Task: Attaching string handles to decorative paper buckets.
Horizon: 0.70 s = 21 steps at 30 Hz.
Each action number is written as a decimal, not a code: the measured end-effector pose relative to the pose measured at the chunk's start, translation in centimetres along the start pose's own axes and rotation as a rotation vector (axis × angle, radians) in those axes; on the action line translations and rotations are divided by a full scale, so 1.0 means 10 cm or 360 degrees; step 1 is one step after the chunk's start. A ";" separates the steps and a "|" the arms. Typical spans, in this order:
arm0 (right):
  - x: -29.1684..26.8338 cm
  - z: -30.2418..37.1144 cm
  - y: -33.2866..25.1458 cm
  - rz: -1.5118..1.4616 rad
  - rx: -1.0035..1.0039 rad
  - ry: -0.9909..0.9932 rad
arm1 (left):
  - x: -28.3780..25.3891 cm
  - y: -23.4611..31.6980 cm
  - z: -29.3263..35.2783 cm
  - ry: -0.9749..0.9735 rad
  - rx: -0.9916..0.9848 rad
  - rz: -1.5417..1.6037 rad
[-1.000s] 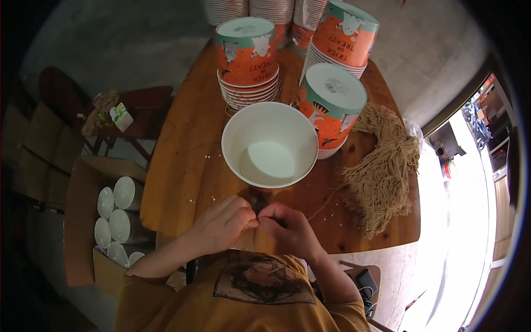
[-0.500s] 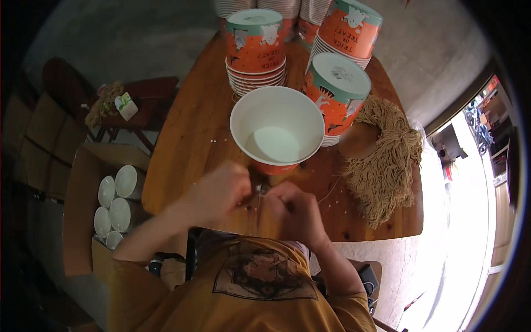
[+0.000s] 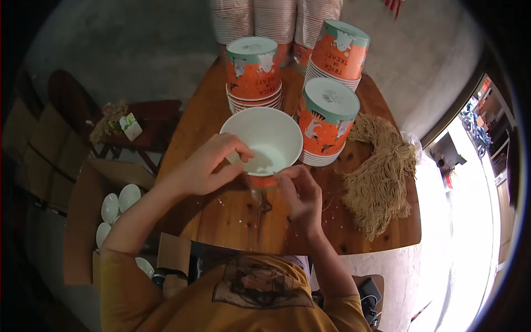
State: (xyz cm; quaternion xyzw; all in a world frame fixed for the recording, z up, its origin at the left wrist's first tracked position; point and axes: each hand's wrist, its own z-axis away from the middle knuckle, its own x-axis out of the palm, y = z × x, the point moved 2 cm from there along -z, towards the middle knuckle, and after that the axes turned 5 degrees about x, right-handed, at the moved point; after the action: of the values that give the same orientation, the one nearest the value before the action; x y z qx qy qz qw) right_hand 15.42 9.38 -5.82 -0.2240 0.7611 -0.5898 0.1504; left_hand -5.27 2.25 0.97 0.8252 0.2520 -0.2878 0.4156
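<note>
An open paper bucket, white inside and orange outside, stands on the wooden table in front of me. My left hand reaches over its near left rim, thumb and fingers apart, fingertips above the opening. At the near right rim, my right hand has thumb and forefinger pinched together. What lies in that pinch is too small to make out. Just below the bucket is a small, blurred dark thing whose kind I cannot tell. A bundle of tan cords lies to the right of my right hand.
Upside-down stacks of orange buckets stand behind, one left, one right and another farther back. Wrapped bucket stacks rise at the far edge. White-mouthed buckets lie in a cardboard box at left.
My hands have moved from close together before the bucket up to its near rim and are farther apart. The left fingers have opened out. The whole view has shifted slightly.
</note>
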 end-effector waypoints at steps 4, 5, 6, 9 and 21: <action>0.01 0.02 0.00 -0.0114 0.0221 0.0018 | -0.04 -0.20 0.15 -0.0206 0.0110 -0.0387; 0.00 0.01 0.00 -0.0149 0.0384 0.0021 | -0.04 -0.20 0.15 -0.0205 0.0110 -0.0388; 0.00 0.01 0.00 -0.0147 0.0381 0.0021 | -0.03 -0.18 0.14 -0.0232 0.0058 -0.0406; 0.00 0.00 0.00 -0.0103 0.0176 0.0008 | -0.05 -0.05 0.05 -0.0215 -0.0066 -0.0329; 0.02 0.00 -0.42 0.0576 -0.0420 0.0121 | -0.09 0.09 -0.12 -0.0041 -0.0886 0.0957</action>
State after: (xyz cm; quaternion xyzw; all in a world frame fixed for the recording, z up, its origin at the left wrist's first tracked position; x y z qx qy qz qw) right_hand 15.98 8.43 -1.80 -0.0792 0.8646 -0.4565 0.1943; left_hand -5.04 2.60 2.62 0.7143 0.0625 -0.0845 0.6919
